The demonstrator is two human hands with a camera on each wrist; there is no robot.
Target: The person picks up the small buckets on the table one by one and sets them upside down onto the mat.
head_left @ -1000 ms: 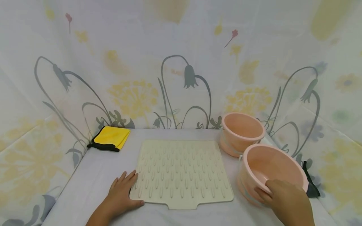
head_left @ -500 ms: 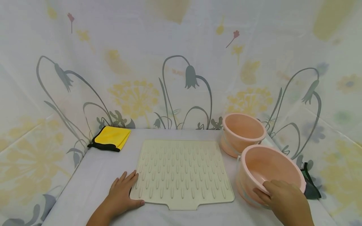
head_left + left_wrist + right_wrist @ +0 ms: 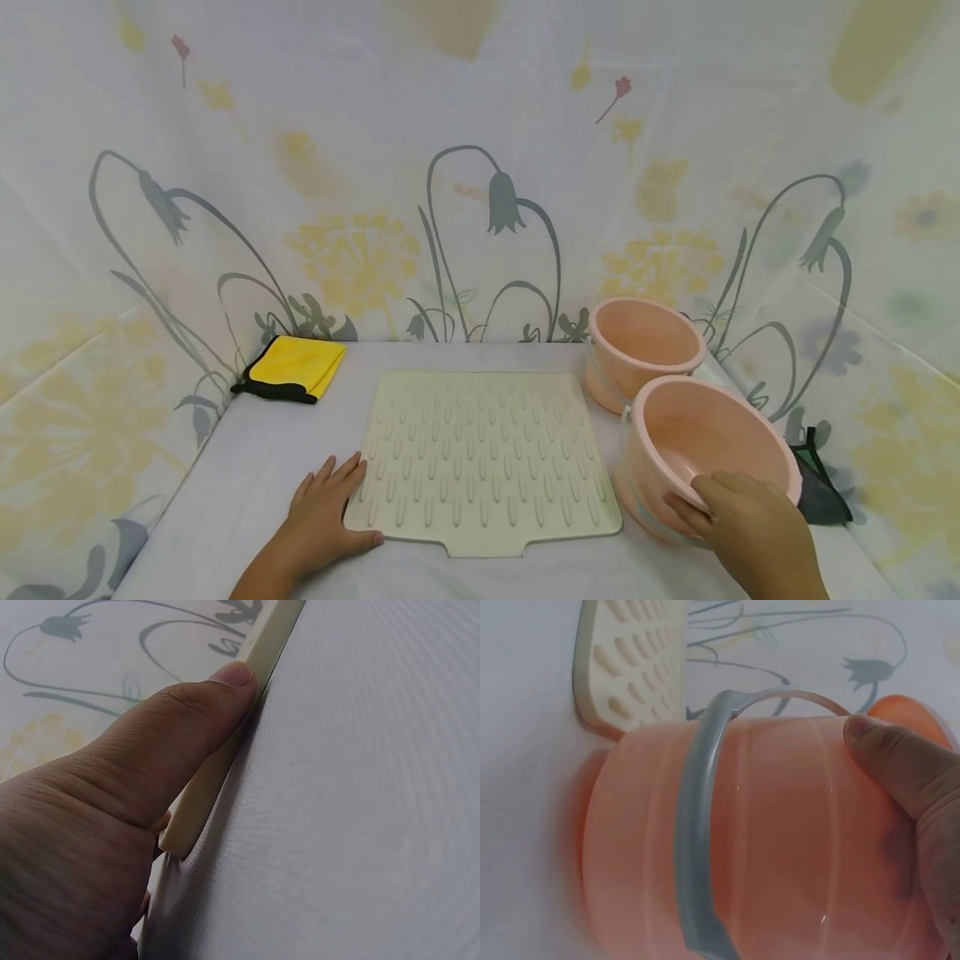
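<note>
My right hand (image 3: pixel 753 529) grips the near rim of a pink bucket (image 3: pixel 660 475), thumb on its outer wall and fingers inside. In the right wrist view the bucket's grey handle (image 3: pixel 697 825) hangs down across its side, and the bucket stands beside a corner of a cream ridged mat (image 3: pixel 637 667). My left hand (image 3: pixel 318 517) lies spread at the near left corner of that mat (image 3: pixel 483 467). Its thumb (image 3: pixel 187 712) presses against the mat's front edge, and its fingertips reach the left edge.
A second pink bucket (image 3: pixel 645 358) stands behind the gripped one, partly hidden by it. A folded yellow cloth (image 3: pixel 296 367) with black trim lies at the back left. A dark pouch-like thing (image 3: pixel 823 496) is at the far right, by the patterned curtain (image 3: pixel 480 100).
My right hand has moved the front bucket a little to the left, closer to the mat, and more of the dark thing at the right shows. The left hand has stayed in place.
</note>
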